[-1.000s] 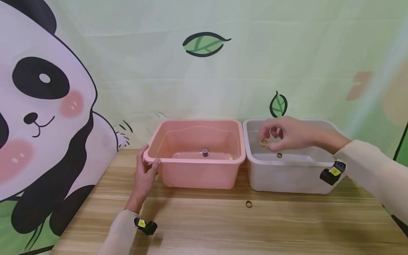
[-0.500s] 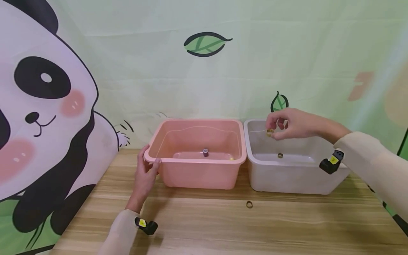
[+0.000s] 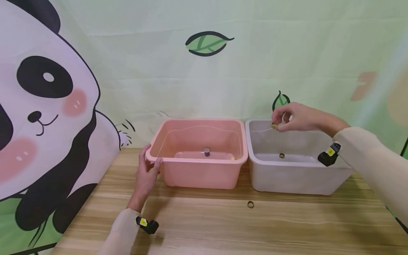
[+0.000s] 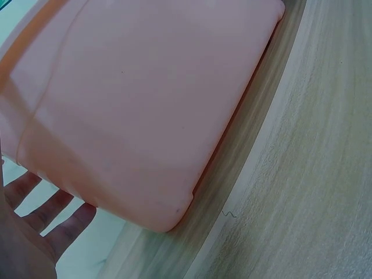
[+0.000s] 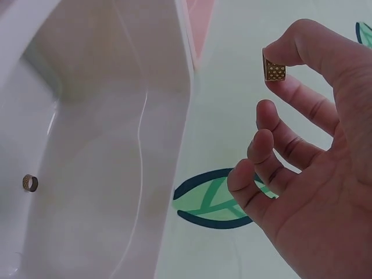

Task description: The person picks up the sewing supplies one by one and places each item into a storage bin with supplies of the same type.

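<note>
The right hand [image 3: 298,117] is clamping a ring [image 5: 275,72] between thumb and forefinger; its three other fingers are curving loosely. This ring, gold-coloured and dotted, is being held up near the back left rim of the grey tub [image 3: 299,180]. On the bottom of this tub a second ring [image 5: 27,183] is lying. The left hand [image 3: 147,177] is gripping the pink tub [image 3: 200,175] at its front left corner. In the pink tub a small dark cylinder [image 3: 207,152] is sitting, and something yellow [image 3: 233,158] is showing, too small to tell. Both tubs are standing side by side on the worktop [image 3: 223,230]. In front of them a third ring [image 3: 250,207] is resting. Behind, a backdrop [image 3: 255,53] is showing a panda [image 3: 63,141] and leaves [image 3: 208,44].
</note>
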Tool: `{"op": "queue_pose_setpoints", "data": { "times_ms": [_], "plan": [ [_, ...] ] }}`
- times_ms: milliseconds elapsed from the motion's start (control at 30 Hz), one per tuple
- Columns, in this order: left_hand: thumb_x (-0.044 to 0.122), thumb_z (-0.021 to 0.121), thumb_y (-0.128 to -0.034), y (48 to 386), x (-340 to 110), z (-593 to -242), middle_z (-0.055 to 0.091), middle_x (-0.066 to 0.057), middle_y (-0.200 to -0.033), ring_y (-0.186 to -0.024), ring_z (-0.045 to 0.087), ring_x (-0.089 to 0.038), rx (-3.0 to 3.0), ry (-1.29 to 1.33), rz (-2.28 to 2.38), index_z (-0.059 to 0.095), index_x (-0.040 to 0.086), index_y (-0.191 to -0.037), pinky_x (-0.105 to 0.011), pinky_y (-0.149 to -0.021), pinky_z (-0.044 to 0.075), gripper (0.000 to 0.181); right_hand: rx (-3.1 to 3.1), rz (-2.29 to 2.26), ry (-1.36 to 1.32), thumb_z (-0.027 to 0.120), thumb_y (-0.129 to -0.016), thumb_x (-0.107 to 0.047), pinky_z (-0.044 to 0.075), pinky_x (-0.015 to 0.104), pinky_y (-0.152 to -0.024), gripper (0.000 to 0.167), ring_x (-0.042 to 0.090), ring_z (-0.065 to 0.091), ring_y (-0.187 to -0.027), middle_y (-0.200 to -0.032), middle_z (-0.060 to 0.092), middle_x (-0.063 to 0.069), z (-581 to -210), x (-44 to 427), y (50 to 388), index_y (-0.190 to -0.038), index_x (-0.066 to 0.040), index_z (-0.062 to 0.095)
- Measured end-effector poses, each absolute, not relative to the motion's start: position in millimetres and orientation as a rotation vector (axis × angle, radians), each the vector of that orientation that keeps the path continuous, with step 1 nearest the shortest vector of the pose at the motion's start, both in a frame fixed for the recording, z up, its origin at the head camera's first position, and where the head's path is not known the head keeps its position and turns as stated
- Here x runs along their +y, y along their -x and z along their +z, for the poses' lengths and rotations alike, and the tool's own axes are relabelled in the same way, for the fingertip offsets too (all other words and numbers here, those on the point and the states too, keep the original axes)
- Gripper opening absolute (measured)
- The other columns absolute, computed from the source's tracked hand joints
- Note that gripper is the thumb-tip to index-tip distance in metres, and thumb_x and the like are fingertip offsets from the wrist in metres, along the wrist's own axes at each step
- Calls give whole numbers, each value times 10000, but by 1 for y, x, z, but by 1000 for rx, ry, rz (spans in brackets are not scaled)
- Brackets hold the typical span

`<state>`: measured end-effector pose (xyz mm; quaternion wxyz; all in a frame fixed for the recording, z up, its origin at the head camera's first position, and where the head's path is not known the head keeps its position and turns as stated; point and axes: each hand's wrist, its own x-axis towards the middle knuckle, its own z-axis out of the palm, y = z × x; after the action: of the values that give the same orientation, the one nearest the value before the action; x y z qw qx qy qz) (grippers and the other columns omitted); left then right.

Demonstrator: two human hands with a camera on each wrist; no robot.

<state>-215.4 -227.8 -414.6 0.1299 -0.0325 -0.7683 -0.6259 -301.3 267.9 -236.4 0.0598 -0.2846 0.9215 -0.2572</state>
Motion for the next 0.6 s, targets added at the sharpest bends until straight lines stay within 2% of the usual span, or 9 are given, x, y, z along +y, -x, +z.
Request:
{"op": "queue_pose_setpoints", "data": {
  "times_ms": [167,367,600],
  "plan": [
    [375,579,-1054,224,-232,-428,352,-24,-1627,-1301,543,-328,-2229,101,-1784,203,421,-1599,-471,-999,534,663,2808,-781,805,736,-895,-82,451,324,-675,148,235,534,-915,-954,618,46,-243,271,309,-1028,-106,678],
    [397,580,-1051,224,-232,-430,372,-51,-1611,-1278,557,-342,-2223,112,-1767,216,422,-1597,-457,-979,550,657,2828,-800,753,738,-909,-90,476,301,-672,134,232,564,-875,-938,611,56,-249,281,320,-1029,-87,679],
    [387,578,-1053,224,-233,-430,362,-21,-1618,-1278,555,-326,-2221,105,-1772,218,420,-1594,-415,-972,555,650,2826,-787,709,733,-928,-108,504,323,-725,131,265,586,-928,-966,604,75,-257,291,330,-1036,-63,675]
  ]
}}
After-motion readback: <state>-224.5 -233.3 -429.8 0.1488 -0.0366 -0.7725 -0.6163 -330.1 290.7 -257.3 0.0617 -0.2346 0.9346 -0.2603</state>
